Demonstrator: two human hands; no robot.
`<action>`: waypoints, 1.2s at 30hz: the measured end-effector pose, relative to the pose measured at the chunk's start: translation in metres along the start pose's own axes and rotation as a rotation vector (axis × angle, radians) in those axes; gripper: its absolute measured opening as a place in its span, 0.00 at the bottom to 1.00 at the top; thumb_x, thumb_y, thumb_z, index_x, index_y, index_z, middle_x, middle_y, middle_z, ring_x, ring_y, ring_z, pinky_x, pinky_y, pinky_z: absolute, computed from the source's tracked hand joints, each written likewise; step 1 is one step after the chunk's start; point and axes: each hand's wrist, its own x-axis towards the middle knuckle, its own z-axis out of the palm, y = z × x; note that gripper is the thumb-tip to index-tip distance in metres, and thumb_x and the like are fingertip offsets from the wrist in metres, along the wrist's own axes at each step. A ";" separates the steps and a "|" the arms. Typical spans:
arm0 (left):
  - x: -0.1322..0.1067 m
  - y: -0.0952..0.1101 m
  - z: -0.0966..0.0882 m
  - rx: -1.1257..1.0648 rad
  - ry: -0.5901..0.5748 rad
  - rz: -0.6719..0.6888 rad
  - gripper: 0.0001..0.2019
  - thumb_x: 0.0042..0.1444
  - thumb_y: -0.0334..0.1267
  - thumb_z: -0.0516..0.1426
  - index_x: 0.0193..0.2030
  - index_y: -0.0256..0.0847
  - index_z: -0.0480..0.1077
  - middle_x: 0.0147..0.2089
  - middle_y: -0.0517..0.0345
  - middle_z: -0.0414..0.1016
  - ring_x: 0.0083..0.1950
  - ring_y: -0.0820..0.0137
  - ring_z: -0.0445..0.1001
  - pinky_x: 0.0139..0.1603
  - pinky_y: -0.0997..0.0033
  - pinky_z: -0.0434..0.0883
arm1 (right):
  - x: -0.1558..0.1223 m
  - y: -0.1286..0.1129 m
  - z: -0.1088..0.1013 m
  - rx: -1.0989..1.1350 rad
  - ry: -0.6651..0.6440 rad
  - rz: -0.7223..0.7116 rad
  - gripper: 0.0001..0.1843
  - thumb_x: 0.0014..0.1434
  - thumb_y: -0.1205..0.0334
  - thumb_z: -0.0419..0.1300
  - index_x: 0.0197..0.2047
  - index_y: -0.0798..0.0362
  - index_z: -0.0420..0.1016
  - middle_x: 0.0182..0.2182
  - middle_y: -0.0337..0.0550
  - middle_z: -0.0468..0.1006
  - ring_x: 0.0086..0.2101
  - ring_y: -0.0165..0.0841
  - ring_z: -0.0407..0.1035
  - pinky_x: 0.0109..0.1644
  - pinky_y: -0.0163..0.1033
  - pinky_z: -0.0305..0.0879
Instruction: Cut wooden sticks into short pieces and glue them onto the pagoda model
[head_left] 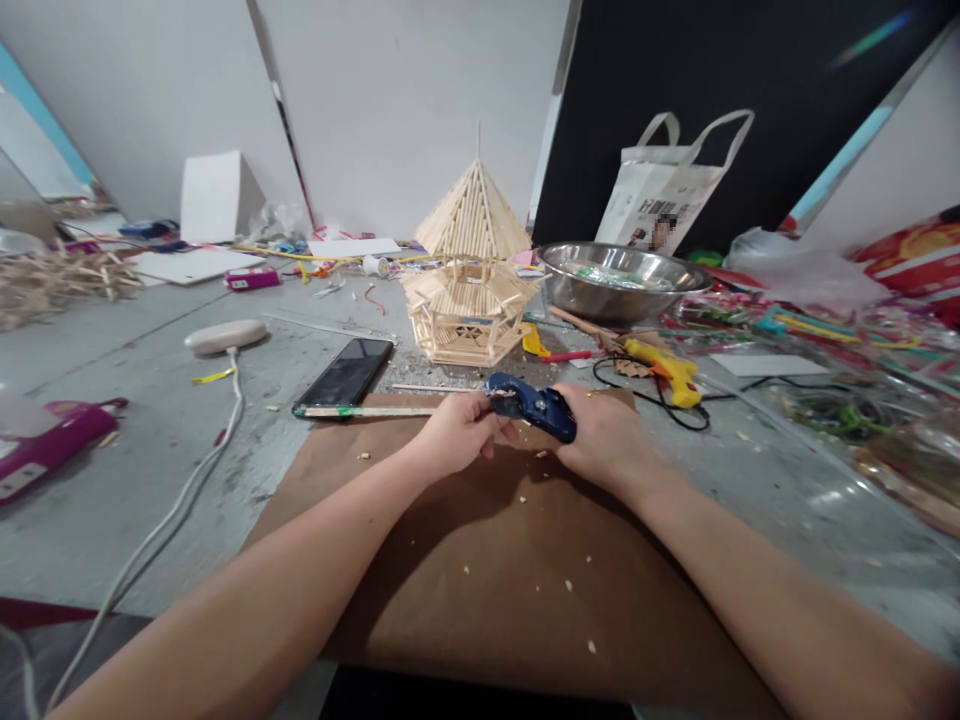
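Observation:
My right hand is wrapped around a dark blue hand cutter, whose head points left. At that head, my left hand is closed in a pinch; whatever lies between its fingertips is mostly hidden. A thin pale strip with green marks runs from the bottom edge of a black phone to behind my left hand. Just beyond the hands stands a model pavilion of wooden sticks, with a pointed roof. Brown paper lies under both hands, dotted with small pale chips.
A steel bowl and a yellow glue gun with a black cord sit to the right. On the left are a white oval device with its cable, a purple power strip and a wooden stick pile. A white bag stands behind.

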 end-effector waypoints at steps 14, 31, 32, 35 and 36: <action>0.000 0.002 0.000 -0.023 -0.008 -0.013 0.10 0.52 0.35 0.48 0.26 0.33 0.66 0.27 0.56 0.73 0.16 0.83 0.62 0.18 0.83 0.61 | 0.001 0.000 -0.001 -0.051 0.030 -0.002 0.22 0.39 0.65 0.53 0.42 0.56 0.64 0.32 0.47 0.73 0.32 0.39 0.67 0.35 0.38 0.55; 0.000 -0.001 0.001 0.044 -0.043 0.017 0.11 0.52 0.40 0.48 0.28 0.35 0.66 0.28 0.57 0.72 0.18 0.82 0.63 0.21 0.82 0.62 | -0.001 -0.003 -0.006 -0.077 -0.083 0.154 0.14 0.43 0.63 0.52 0.37 0.51 0.66 0.24 0.42 0.75 0.25 0.36 0.68 0.25 0.36 0.50; 0.000 0.000 0.000 0.066 -0.039 0.024 0.12 0.52 0.40 0.47 0.28 0.35 0.66 0.27 0.58 0.72 0.18 0.82 0.63 0.21 0.81 0.61 | -0.001 -0.001 -0.005 -0.074 -0.072 0.167 0.15 0.43 0.62 0.52 0.38 0.50 0.65 0.25 0.42 0.75 0.25 0.37 0.68 0.25 0.36 0.50; 0.000 0.001 -0.004 0.235 0.015 0.043 0.13 0.52 0.40 0.47 0.26 0.36 0.67 0.21 0.61 0.68 0.17 0.80 0.61 0.20 0.80 0.58 | 0.003 0.006 -0.003 -0.063 0.003 0.179 0.19 0.44 0.58 0.53 0.42 0.52 0.64 0.30 0.46 0.75 0.29 0.38 0.68 0.28 0.37 0.53; 0.000 0.002 -0.006 0.325 0.051 0.052 0.13 0.51 0.40 0.47 0.24 0.36 0.67 0.19 0.62 0.66 0.18 0.79 0.60 0.21 0.80 0.57 | 0.004 0.009 -0.001 -0.066 0.021 0.175 0.20 0.45 0.56 0.53 0.43 0.53 0.64 0.31 0.47 0.75 0.30 0.39 0.68 0.29 0.37 0.54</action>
